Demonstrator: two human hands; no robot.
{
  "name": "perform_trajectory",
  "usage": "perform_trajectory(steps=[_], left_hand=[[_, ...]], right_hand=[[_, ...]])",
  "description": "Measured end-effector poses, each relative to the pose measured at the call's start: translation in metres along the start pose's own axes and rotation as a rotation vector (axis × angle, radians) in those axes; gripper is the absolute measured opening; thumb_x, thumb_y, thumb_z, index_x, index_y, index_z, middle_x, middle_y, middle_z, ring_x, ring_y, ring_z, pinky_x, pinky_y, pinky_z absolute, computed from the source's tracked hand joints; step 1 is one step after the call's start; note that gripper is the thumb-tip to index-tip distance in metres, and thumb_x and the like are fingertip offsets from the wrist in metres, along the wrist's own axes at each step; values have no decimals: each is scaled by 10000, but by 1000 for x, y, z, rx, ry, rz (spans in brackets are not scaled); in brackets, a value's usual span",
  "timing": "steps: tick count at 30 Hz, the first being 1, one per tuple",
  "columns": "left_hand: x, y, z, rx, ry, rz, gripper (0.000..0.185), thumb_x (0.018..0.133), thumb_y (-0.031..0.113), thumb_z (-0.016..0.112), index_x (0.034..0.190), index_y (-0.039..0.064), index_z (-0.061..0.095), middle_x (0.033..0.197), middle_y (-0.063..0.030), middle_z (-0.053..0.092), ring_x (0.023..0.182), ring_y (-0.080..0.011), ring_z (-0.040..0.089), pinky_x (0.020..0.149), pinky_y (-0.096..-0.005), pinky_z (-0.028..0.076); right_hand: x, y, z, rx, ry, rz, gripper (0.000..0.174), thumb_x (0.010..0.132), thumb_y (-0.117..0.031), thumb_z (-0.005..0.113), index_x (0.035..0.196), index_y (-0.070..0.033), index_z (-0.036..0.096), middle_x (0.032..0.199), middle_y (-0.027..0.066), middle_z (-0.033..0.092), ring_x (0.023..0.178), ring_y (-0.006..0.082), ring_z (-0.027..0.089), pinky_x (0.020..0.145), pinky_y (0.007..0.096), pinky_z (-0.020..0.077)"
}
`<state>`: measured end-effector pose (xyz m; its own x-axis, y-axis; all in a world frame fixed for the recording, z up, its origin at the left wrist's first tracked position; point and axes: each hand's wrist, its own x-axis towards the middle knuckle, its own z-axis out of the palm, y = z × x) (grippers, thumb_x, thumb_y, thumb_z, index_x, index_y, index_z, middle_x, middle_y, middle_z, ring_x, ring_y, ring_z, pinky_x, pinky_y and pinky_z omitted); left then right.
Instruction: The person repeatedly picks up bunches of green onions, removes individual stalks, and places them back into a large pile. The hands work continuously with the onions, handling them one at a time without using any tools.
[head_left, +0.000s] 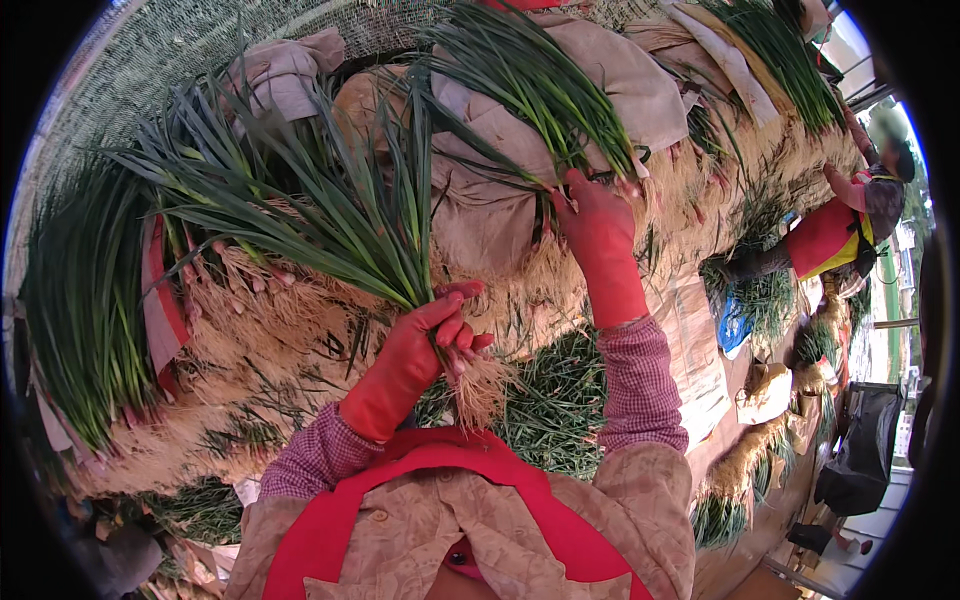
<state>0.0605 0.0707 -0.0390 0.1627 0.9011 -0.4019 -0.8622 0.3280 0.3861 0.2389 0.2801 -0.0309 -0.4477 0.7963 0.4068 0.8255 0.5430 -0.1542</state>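
My left hand (420, 345), in a red rubber glove, is closed around the lower stalks of a bunch of green onions (375, 247). Their pale roots (480, 386) hang out below the glove, towards my chest, and the leaves fan up and left. My right hand (596, 225), gloved alike, is ahead and to the right, thumb and forefinger pinching the base of a green onion stalk (517, 171). Just beyond it lies a larger pile of green onions (536, 82) on beige cloth (615, 75).
Trimmed green leaves (559, 397) lie below the heap. At the left is a thick stack of green onions (86, 300) beside a red and white strip (161, 300). A co-worker (847, 225) in a red apron stands at the right, near a blue plastic bag (735, 322). Green netting (165, 60) borders the far side.
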Motion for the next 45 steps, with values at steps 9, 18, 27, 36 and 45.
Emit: perform_trajectory(steps=[9,18,27,36,45], left_hand=[[4,-3,5,-40,120,28,336,980,218,487,1250,24,535,857,-59,637,809,-206,633,847,-420,527],[15,-24,-6,178,110,-87,330,960,274,545,1158,23,624,953,-79,695,717,-174,673,477,-272,511],[1,-21,-22,304,168,-88,280,899,211,646,1079,-3,653,884,-111,693,647,-188,670,515,-302,542],[-2,-30,-33,286,155,-7,272,856,157,697,1069,19,601,845,-102,667,722,-217,680,594,-350,584],[22,-28,-32,326,280,-99,245,846,134,699,1014,-25,617,817,-126,665,660,-213,663,548,-340,579]], right_hand=[[-9,-11,-10,821,-464,476,229,870,-259,678,934,-40,655,717,39,655,628,126,619,567,274,460],[-141,-89,-42,580,-144,43,129,779,-182,718,818,-82,646,610,89,560,546,274,569,497,372,442],[-123,-82,-56,1208,-549,769,333,852,-251,729,1052,3,652,852,38,675,786,102,622,680,246,498],[-107,-128,32,1236,-297,971,394,946,-385,563,919,-7,673,525,-6,492,447,88,456,436,247,363],[-86,-95,58,1439,-112,1039,471,1011,-369,415,905,24,652,461,22,471,331,96,383,385,254,417]])
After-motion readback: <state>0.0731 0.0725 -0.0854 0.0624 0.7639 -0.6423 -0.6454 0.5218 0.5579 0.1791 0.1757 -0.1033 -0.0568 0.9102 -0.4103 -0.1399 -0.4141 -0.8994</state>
